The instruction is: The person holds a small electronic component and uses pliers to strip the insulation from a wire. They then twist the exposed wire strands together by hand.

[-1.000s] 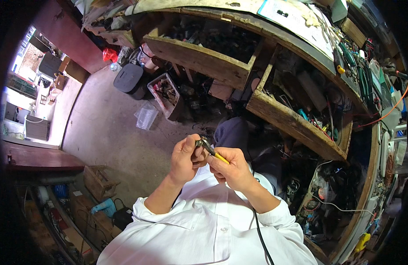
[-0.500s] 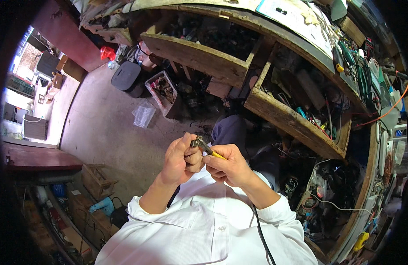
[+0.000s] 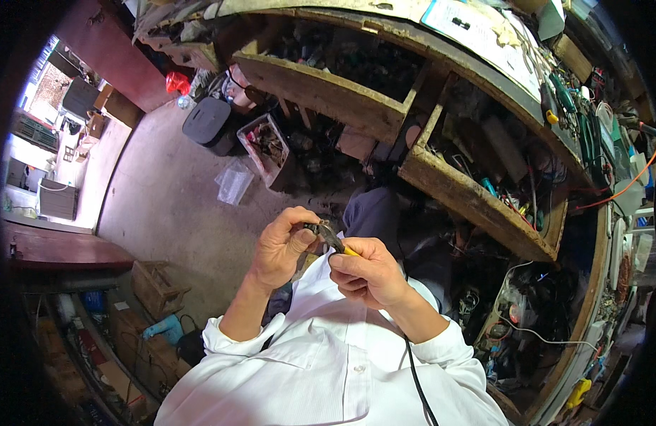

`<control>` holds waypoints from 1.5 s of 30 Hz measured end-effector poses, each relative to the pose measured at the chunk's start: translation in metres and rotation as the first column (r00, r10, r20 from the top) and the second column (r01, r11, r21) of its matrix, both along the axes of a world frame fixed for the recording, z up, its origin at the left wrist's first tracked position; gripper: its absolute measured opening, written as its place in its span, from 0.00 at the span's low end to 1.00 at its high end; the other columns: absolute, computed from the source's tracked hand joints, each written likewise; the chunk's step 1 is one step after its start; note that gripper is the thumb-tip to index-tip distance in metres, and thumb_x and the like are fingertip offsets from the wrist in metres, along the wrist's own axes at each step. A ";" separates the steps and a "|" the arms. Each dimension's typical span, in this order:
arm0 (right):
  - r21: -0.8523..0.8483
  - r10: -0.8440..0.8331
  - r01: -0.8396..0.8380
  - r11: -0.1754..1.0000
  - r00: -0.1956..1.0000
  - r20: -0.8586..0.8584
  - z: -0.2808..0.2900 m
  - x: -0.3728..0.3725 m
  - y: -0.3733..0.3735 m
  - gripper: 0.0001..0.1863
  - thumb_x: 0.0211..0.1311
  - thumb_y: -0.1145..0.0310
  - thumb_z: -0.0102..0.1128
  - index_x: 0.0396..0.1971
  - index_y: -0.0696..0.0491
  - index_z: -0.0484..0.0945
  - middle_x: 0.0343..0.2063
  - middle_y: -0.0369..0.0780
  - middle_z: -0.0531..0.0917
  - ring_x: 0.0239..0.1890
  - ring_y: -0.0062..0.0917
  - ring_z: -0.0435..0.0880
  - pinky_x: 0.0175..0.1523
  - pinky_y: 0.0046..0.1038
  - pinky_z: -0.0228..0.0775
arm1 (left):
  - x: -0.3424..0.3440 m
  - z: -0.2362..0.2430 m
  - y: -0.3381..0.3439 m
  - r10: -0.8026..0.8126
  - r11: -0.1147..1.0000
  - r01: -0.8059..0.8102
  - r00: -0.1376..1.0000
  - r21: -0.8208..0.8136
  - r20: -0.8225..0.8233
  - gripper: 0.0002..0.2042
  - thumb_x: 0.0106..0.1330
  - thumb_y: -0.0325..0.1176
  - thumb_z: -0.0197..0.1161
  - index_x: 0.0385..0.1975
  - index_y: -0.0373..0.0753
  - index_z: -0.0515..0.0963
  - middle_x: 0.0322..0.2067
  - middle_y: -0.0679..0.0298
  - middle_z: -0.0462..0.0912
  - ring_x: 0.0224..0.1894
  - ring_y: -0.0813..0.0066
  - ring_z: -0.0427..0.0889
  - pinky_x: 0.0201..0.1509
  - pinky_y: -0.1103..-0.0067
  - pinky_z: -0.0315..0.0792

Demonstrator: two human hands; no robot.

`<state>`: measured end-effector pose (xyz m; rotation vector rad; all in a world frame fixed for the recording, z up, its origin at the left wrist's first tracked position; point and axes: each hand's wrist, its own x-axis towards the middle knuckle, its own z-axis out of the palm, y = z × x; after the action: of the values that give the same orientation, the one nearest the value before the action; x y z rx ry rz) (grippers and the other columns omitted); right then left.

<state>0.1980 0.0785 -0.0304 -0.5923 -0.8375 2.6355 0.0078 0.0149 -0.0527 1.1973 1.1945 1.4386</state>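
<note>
My left hand (image 3: 282, 248) pinches a small dark piece (image 3: 312, 229) between thumb and fingers; its exact shape is hidden. Just to the right, my right hand (image 3: 363, 273) is closed round a yellow-handled tool (image 3: 350, 252), which looks like pliers. The tool's dark metal head (image 3: 331, 237) lies against the piece at my left fingertips. A black cable (image 3: 417, 383) hangs from behind my right hand down across my white shirt. Both hands are in front of my chest, above my lap.
Ahead stands a cluttered wooden workbench with open drawers (image 3: 470, 206) and hand tools (image 3: 569, 106). A bin (image 3: 264, 153), a dark grey container (image 3: 205, 128) and plastic wrap (image 3: 234, 181) lie on the floor. A wooden stool (image 3: 157, 291) is at left, below a doorway.
My left hand has moved a little left, and its thumb and fingers have shifted on the piece. The tool stays in my right hand.
</note>
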 end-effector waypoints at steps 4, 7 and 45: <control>0.142 0.013 -0.024 0.990 0.997 0.078 -0.006 0.001 0.007 0.11 0.69 0.67 0.58 0.26 0.49 0.68 0.20 0.26 0.66 0.19 0.09 0.56 0.22 0.16 0.45 | 0.004 -0.006 0.010 -0.005 0.995 -0.025 0.953 0.094 0.304 0.13 0.76 0.42 0.55 0.46 0.38 0.71 0.44 0.52 0.81 0.44 0.64 0.81 0.54 0.69 0.75; 0.038 0.097 -0.100 0.994 0.993 0.072 -0.008 0.001 0.011 0.10 0.67 0.62 0.56 0.31 0.52 0.72 0.26 0.28 0.67 0.24 0.10 0.58 0.28 0.15 0.50 | 0.005 -0.001 0.010 -0.120 0.993 0.088 0.765 0.083 0.633 0.10 0.76 0.38 0.55 0.47 0.39 0.71 0.46 0.50 0.81 0.48 0.59 0.82 0.58 0.62 0.74; 0.980 -0.505 -0.198 -0.026 0.849 0.158 0.009 -0.001 0.001 0.07 0.50 0.72 0.64 0.23 0.57 0.74 0.29 0.44 0.73 0.32 0.38 0.72 0.37 0.37 0.65 | -0.003 0.011 -0.001 0.132 0.988 -0.112 0.970 -0.107 0.204 0.11 0.65 0.18 0.64 0.47 0.27 0.79 0.42 0.56 0.85 0.41 0.75 0.86 0.48 0.81 0.80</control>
<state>0.1970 0.0794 -0.0213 -0.7706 -2.2894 0.8669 0.0051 0.0137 -0.0420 0.8948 1.1914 1.5403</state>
